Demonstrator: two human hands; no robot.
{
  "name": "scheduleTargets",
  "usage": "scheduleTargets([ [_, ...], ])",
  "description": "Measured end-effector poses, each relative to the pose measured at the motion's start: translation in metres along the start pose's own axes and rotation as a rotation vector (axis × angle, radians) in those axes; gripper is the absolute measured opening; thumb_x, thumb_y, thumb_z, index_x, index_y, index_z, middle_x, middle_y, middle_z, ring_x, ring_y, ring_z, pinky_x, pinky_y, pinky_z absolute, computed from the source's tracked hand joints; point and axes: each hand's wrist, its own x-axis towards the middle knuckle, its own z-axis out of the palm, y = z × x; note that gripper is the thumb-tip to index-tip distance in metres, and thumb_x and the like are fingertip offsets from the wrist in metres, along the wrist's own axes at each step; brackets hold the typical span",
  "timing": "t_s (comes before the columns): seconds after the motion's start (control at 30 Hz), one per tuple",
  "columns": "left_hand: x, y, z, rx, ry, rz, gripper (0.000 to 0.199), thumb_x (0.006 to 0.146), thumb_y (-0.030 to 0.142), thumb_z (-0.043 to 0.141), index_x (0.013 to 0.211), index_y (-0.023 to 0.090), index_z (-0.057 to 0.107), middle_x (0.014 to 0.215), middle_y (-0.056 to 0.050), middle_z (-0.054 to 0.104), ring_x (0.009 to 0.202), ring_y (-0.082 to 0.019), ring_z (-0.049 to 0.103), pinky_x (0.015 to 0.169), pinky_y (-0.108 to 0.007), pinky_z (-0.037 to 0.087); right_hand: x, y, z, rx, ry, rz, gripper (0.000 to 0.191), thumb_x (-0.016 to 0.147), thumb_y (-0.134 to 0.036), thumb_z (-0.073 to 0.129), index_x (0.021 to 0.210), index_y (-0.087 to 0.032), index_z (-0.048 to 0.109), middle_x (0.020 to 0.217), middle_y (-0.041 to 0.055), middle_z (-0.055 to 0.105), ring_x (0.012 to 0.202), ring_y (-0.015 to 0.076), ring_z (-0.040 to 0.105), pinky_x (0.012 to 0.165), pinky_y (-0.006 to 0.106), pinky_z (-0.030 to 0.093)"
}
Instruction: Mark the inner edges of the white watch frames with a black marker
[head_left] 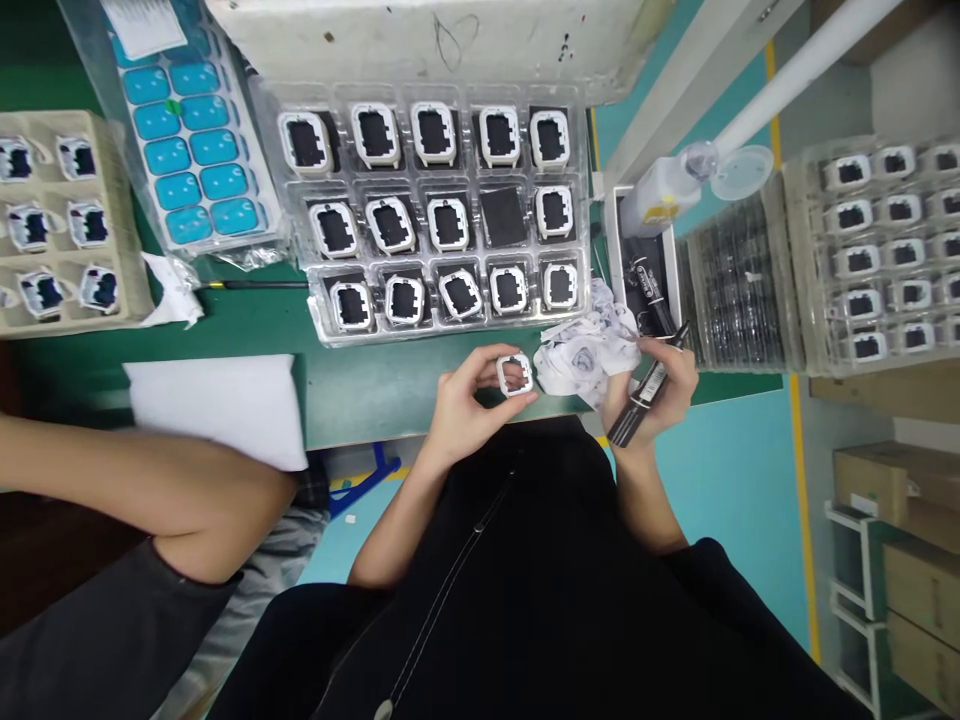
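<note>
My left hand point(465, 408) pinches a small white watch-case frame point(526, 373) between thumb and fingers, just over the table's front edge. Fingers show through the frame's square opening. A black marker pen point(637, 411) lies slanted in my right hand point(673, 385), its thick dark end pointing down toward me and its thin end up. Between the hands is a crumpled white cloth point(581, 355) with grey marks, close to my right fingertips. Behind it, a clear plastic tray point(330, 330) holds rows of similar white frames on black pads; one pocket shows only its black pad point(504, 218).
A box point(624, 290) with a dispenser bottle point(656, 195) and markers stands right of the tray. Further right are stacked trays point(739, 285). At left lie blue parts in a bag point(166, 155), a beige tray point(124, 270) and a white pad point(214, 400). Another person's arm point(150, 485) reaches in.
</note>
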Motion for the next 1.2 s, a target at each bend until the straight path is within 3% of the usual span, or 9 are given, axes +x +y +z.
scheduleTargets([
  [0.17, -0.001, 0.0, 0.0, -0.002, -0.012, 0.007, 0.055, 0.093, 0.037, 0.105, 0.139, 0.024, 0.078, 0.108, -0.004, 0.091, 0.104, -0.023, 0.093, 0.098, -0.033, 0.077, -0.003, 0.002, 0.003, 0.076, 0.035, 0.085, 0.028, 0.112, -0.026, 0.063, 0.134, -0.036, 0.077, 0.11, 0.005, 0.075, 0.1, 0.0314, 0.083, 0.089, 0.054, 0.072],
  [0.3, -0.001, 0.0, -0.001, 0.009, -0.007, -0.001, 0.056, 0.093, 0.041, 0.104, 0.14, 0.023, 0.078, 0.108, -0.005, 0.091, 0.103, -0.024, 0.093, 0.101, -0.034, 0.078, 0.008, 0.0, 0.022, 0.16, 0.253, 0.114, 0.009, 0.11, -0.035, 0.073, 0.119, -0.036, 0.072, 0.101, 0.0018, 0.071, 0.087, 0.0291, 0.085, 0.083, 0.057, 0.076],
  [0.4, -0.001, -0.001, -0.001, 0.011, -0.011, -0.002, 0.057, 0.093, 0.042, 0.104, 0.14, 0.023, 0.078, 0.109, -0.005, 0.091, 0.103, -0.024, 0.093, 0.102, -0.035, 0.078, 0.018, -0.007, 0.033, 0.272, 0.355, 0.177, 0.015, 0.109, -0.038, 0.078, 0.119, -0.036, 0.067, 0.098, -0.0007, 0.074, 0.086, 0.0285, 0.086, 0.086, 0.06, 0.077],
  [0.5, -0.001, -0.001, 0.0, 0.016, -0.012, 0.006, 0.056, 0.093, 0.041, 0.104, 0.14, 0.023, 0.078, 0.109, -0.005, 0.091, 0.104, -0.024, 0.093, 0.101, -0.035, 0.078, 0.022, -0.016, 0.034, 0.395, 0.28, 0.33, 0.023, 0.11, -0.034, 0.077, 0.124, -0.036, 0.059, 0.103, -0.0026, 0.079, 0.089, 0.0276, 0.089, 0.087, 0.057, 0.077],
  [0.6, -0.001, -0.001, 0.0, 0.019, -0.009, 0.019, 0.055, 0.094, 0.038, 0.104, 0.14, 0.024, 0.078, 0.109, -0.004, 0.091, 0.103, -0.023, 0.093, 0.1, -0.033, 0.077, 0.019, -0.022, 0.031, 0.45, 0.187, 0.425, 0.024, 0.112, -0.035, 0.075, 0.124, -0.036, 0.055, 0.103, -0.0037, 0.083, 0.079, 0.0254, 0.088, 0.088, 0.055, 0.076],
  [0.83, 0.0, -0.002, 0.0, 0.026, -0.017, 0.042, 0.054, 0.096, 0.039, 0.103, 0.141, 0.024, 0.078, 0.11, -0.004, 0.091, 0.104, -0.023, 0.093, 0.099, -0.033, 0.078, 0.014, -0.015, 0.025, 0.395, 0.166, 0.321, 0.022, 0.11, -0.039, 0.078, 0.13, -0.034, 0.071, 0.099, -0.0017, 0.082, 0.078, 0.0252, 0.084, 0.083, 0.053, 0.075],
  [0.93, -0.001, -0.002, 0.0, 0.04, -0.017, 0.035, 0.055, 0.095, 0.04, 0.103, 0.142, 0.024, 0.078, 0.11, -0.004, 0.09, 0.104, -0.024, 0.093, 0.1, -0.035, 0.078, 0.016, -0.012, 0.025, 0.4, 0.158, 0.275, 0.014, 0.109, -0.037, 0.077, 0.123, -0.032, 0.078, 0.093, -0.0013, 0.079, 0.077, 0.0254, 0.084, 0.078, 0.052, 0.075],
  [1.0, -0.001, -0.003, -0.001, 0.04, -0.019, 0.035, 0.055, 0.095, 0.04, 0.103, 0.142, 0.024, 0.079, 0.11, -0.005, 0.091, 0.104, -0.024, 0.093, 0.101, -0.035, 0.078, 0.017, -0.013, 0.026, 0.443, 0.191, 0.285, 0.007, 0.107, -0.035, 0.08, 0.113, -0.032, 0.077, 0.092, -0.0027, 0.078, 0.074, 0.0237, 0.083, 0.075, 0.048, 0.075],
  [1.2, -0.001, -0.002, -0.001, 0.029, -0.02, 0.034, 0.055, 0.095, 0.039, 0.103, 0.142, 0.024, 0.079, 0.11, -0.004, 0.091, 0.104, -0.023, 0.093, 0.101, -0.034, 0.078, 0.016, -0.02, 0.03, 0.566, 0.203, 0.42, 0.028, 0.1, -0.041, 0.088, 0.11, -0.032, 0.063, 0.09, -0.0053, 0.079, 0.08, 0.0246, 0.086, 0.08, 0.048, 0.077],
])
